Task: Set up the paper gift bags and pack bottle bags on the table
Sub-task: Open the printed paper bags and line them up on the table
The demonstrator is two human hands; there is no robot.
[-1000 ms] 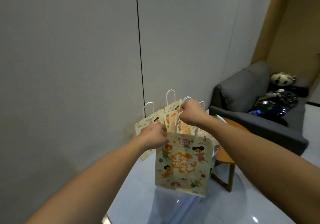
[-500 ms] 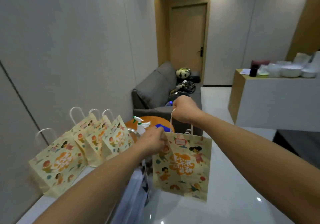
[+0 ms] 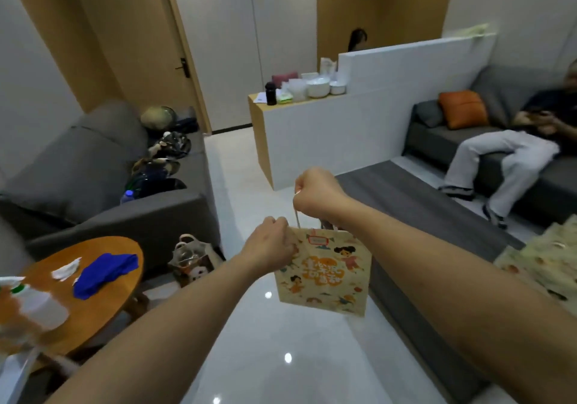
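The right hand (image 3: 315, 193) grips the white handle of the cream cartoon-printed paper gift bag (image 3: 324, 274); the left hand (image 3: 270, 244) pinches its top edge.

On my feed, a round wooden side table (image 3: 103, 303) sits low and to the left of the hands, carrying a blue cloth (image 3: 104, 271), a crumpled white tissue (image 3: 66, 268) and a blurred spray bottle (image 3: 34, 305) at the frame's edge. Beyond it I see a grey sofa (image 3: 93, 182) piled with dark gear and a helmet (image 3: 157, 117). Straight past the hands stands a white counter (image 3: 327, 135) holding stacked white bowls (image 3: 318, 87) and a black flask (image 3: 270, 93). Off to the right, a seated person (image 3: 512, 157) occupies a second grey sofa (image 3: 443, 141) beside an orange cushion (image 3: 463, 109).
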